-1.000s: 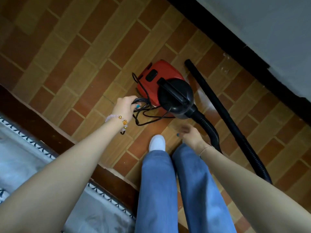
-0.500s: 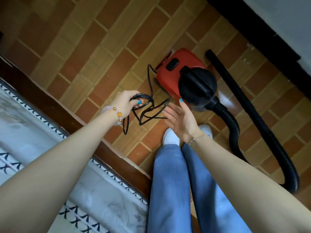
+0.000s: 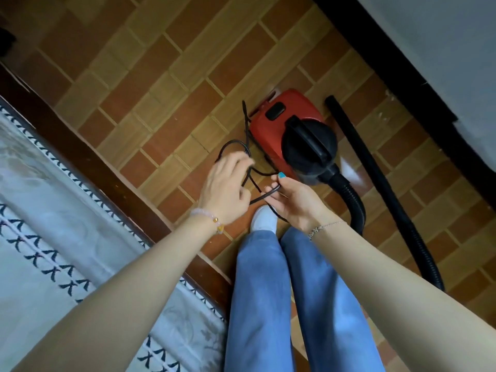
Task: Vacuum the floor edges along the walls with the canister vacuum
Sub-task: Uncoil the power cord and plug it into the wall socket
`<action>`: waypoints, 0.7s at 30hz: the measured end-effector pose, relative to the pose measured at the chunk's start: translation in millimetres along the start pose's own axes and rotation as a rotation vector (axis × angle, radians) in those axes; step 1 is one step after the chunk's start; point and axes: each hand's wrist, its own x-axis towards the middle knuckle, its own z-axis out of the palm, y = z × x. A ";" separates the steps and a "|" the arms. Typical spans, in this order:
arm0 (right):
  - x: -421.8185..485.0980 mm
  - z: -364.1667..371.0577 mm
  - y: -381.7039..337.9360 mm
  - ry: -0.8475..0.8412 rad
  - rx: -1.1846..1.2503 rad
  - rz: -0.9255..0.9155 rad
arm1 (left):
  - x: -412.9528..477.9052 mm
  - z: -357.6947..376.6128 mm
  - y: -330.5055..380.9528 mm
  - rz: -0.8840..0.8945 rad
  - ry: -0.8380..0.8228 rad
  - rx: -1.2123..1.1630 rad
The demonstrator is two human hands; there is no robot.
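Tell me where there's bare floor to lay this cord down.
Bare tiles stretch left of the vacuum, up from the wooden edge. Crowded: by the shoe, both hands hold the cord; the hose fills the wall side.

The left hand (image 3: 228, 187) is blurred and covers part of the cord (image 3: 264, 194), so its grip cannot be told. The right hand (image 3: 294, 201) hides the cord's near end. The hose (image 3: 375, 170) passes behind the right forearm. One shoe (image 3: 264, 220) shows only its toe
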 end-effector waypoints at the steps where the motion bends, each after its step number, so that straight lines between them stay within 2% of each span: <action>1: -3.4 0.1 -3.3 -0.002 0.025 0.005 | -6.7 2.2 3.9 -0.002 -0.080 -0.039; 3: -8.8 0.6 -9.8 0.010 0.069 0.012 | -17.4 7.9 10.0 -0.084 -0.266 -0.177; 5: -12.3 0.5 -15.6 0.014 0.071 0.008 | -21.9 10.1 18.0 -0.174 -0.327 -0.344; 11: -17.4 -9.6 -28.4 0.015 -0.166 -0.054 | -11.0 -18.5 34.1 -0.288 -0.115 -0.485; 16: -28.2 -18.4 -33.0 0.177 -0.481 -0.168 | 0.0 -65.1 31.6 -0.294 -0.082 -0.507; 21: -57.2 -11.2 -45.2 0.214 -0.524 -0.278 | 1.9 -121.8 44.9 -0.249 -0.038 -0.531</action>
